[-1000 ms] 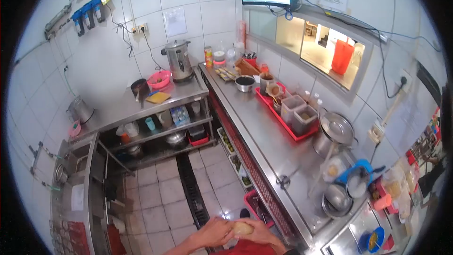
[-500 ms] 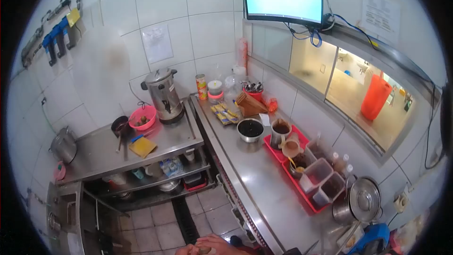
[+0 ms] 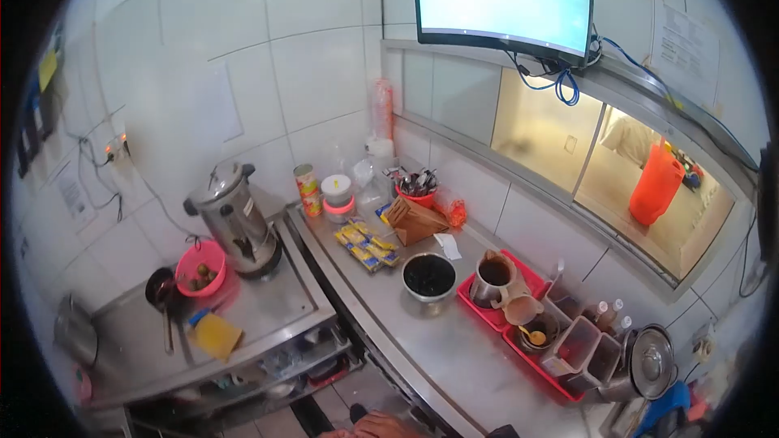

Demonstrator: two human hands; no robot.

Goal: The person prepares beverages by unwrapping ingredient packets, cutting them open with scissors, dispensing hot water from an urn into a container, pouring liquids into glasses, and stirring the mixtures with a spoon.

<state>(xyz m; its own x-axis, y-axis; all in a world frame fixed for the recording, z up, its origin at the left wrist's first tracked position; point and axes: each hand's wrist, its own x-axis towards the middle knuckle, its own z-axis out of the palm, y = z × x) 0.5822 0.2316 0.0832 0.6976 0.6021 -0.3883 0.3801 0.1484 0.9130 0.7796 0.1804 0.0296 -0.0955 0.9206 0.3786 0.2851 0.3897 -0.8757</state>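
At the bottom edge my right hand [image 3: 381,425] shows in part, its fingers bent and close together. Just beside it, only a sliver of my left hand [image 3: 334,434] is in the frame. The two hands are close together in front of my body; whatever may lie between them is hidden. Nearest to them is the long steel counter [image 3: 454,369] on the right. On it stand a steel bowl of dark contents [image 3: 430,277] and red trays [image 3: 519,353] with a jug of dark liquid [image 3: 493,274] and plastic containers [image 3: 574,345].
On the left counter [image 3: 268,320] are a steel urn [image 3: 235,223], a pink bowl [image 3: 200,269], a dark pan [image 3: 161,288] and a yellow board [image 3: 215,337]. Yellow packets [image 3: 365,243] and a cutlery tub [image 3: 418,186] stand farther back. A screen [image 3: 503,4] hangs above the hatch window.
My view has turned and come nearer the corner; the counters look larger. My hands have slipped lower, with less of them in view. The things on the counters have kept their places.
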